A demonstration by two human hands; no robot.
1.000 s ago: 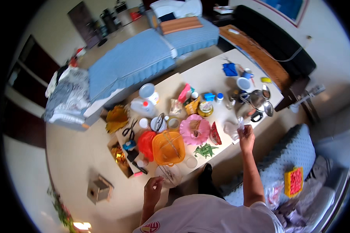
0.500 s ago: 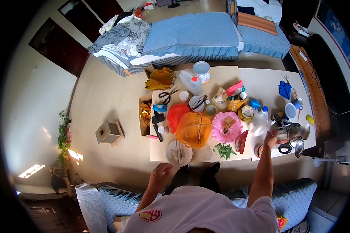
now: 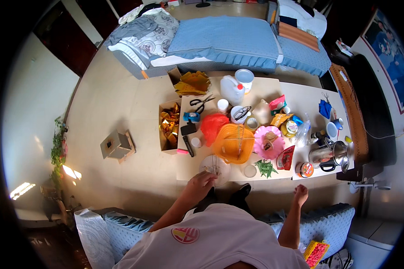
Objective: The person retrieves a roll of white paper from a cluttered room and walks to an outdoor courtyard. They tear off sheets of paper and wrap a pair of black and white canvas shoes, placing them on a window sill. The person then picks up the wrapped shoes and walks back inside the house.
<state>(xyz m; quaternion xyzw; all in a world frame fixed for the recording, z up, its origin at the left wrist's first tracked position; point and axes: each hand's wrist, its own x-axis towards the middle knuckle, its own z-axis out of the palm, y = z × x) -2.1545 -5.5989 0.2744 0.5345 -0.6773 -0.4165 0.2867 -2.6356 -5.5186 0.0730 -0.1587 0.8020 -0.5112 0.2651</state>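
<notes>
My left hand (image 3: 202,183) reaches over the near rim of a pale plate (image 3: 223,178) at the table's front edge. Its fingers are drawn together close to thin chopsticks (image 3: 216,165) on the plate; whether they grip them is hidden. Scraps of food lie in the plate. My right hand (image 3: 301,193) hangs curled in front of the table, with nothing visible in it. Nearest to it are a red-labelled jar (image 3: 305,170) and a steel kettle (image 3: 321,156) with a black handle, standing at the table's right end.
An orange basket (image 3: 220,152), pink scalloped dish (image 3: 280,148), green leaves (image 3: 265,168) and glass cup (image 3: 250,171) crowd the front. Behind stand a red bag (image 3: 212,127), scissors (image 3: 201,104) and white jug (image 3: 231,91). A patterned sofa (image 3: 321,224) is behind me.
My right hand has let go of the kettle and drawn back toward me. My left hand has moved forward and right, onto the plate. The view has shifted slightly.
</notes>
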